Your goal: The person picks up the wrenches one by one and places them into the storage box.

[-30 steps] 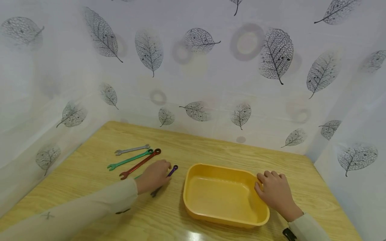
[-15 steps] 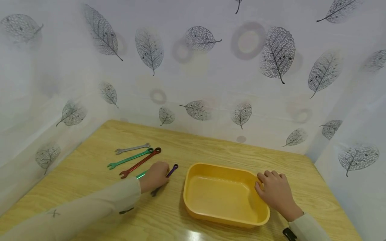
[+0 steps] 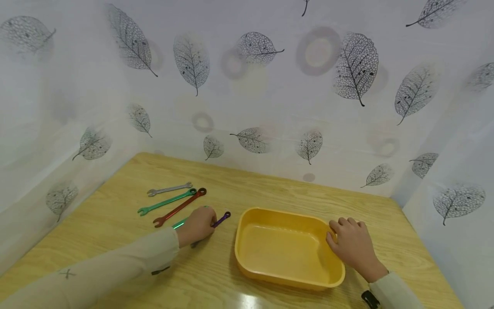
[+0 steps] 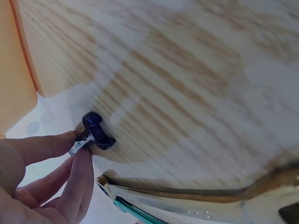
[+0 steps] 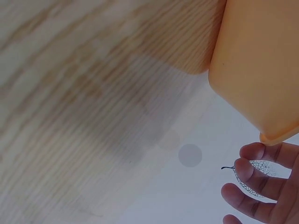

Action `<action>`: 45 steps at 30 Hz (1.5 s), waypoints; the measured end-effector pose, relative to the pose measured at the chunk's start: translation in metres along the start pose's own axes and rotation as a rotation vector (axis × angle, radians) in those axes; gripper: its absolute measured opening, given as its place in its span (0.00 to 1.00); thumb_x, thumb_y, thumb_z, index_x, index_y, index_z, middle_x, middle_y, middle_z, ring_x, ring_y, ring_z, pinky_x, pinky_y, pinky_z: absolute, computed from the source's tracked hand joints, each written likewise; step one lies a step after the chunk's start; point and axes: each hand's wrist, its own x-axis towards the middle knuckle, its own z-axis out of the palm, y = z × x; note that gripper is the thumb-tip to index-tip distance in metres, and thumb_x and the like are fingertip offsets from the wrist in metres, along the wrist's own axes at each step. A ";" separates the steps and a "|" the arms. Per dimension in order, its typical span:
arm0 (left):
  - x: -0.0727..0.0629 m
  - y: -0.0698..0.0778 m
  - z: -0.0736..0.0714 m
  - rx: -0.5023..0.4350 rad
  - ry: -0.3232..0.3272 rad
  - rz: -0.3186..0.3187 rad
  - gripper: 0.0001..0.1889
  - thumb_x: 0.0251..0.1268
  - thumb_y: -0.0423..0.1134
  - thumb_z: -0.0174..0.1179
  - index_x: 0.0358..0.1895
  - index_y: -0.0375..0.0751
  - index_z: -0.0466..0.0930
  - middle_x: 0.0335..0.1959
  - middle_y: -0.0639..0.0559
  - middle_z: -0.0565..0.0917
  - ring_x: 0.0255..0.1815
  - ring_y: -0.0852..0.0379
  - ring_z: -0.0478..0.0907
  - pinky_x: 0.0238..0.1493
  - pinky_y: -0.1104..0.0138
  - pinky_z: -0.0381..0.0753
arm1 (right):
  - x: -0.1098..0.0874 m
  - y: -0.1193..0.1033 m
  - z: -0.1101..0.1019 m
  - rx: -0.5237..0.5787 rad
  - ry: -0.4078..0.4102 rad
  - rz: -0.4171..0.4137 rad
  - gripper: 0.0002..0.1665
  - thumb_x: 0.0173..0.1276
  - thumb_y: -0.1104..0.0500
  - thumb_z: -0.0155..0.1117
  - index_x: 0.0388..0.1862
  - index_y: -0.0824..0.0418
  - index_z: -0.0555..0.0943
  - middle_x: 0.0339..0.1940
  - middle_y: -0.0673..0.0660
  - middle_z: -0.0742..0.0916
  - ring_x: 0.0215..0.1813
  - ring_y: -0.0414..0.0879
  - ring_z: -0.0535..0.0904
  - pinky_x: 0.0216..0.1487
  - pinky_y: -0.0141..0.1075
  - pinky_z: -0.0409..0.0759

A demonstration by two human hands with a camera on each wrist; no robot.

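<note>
Fingers (image 4: 77, 186) of the left hand (image 3: 196, 225) are closed in a pinch on the purple wrench (image 3: 221, 219), which is held just left of the tray (image 3: 283, 253); whether it's clear of the table (image 3: 262, 182) can't be told. Tray rim is gripped at the far right corner by the right hand (image 3: 354, 246). Beyond the left hand, the silver wrench (image 3: 170, 189), green wrench (image 3: 167, 202) and red wrench (image 3: 179, 207) are laid side by side on the table, red nearest, and a second green wrench (image 3: 180, 223) is partly hidden by that hand.
</note>
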 end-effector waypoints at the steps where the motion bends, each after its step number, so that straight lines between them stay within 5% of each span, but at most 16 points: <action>1: -0.001 0.000 -0.001 -0.001 -0.002 0.001 0.08 0.49 0.30 0.69 0.32 0.36 0.79 0.26 0.51 0.77 0.30 0.56 0.73 0.36 0.64 0.76 | 0.000 0.000 0.000 0.000 0.000 -0.001 0.08 0.55 0.55 0.66 0.23 0.55 0.75 0.16 0.49 0.70 0.21 0.45 0.63 0.26 0.41 0.63; 21: -0.008 -0.003 0.000 -0.005 0.046 -0.013 0.06 0.44 0.29 0.71 0.25 0.36 0.81 0.25 0.51 0.80 0.28 0.56 0.76 0.34 0.64 0.79 | -0.001 -0.001 0.000 -0.014 0.009 0.006 0.07 0.54 0.55 0.66 0.24 0.55 0.77 0.17 0.49 0.71 0.22 0.46 0.65 0.26 0.41 0.64; 45: -0.006 -0.003 0.001 -0.033 0.027 -0.012 0.06 0.46 0.30 0.70 0.27 0.37 0.81 0.25 0.52 0.79 0.28 0.59 0.74 0.32 0.67 0.76 | -0.001 0.001 0.003 -0.030 0.038 -0.001 0.07 0.54 0.55 0.65 0.24 0.56 0.77 0.17 0.50 0.71 0.22 0.47 0.66 0.27 0.43 0.66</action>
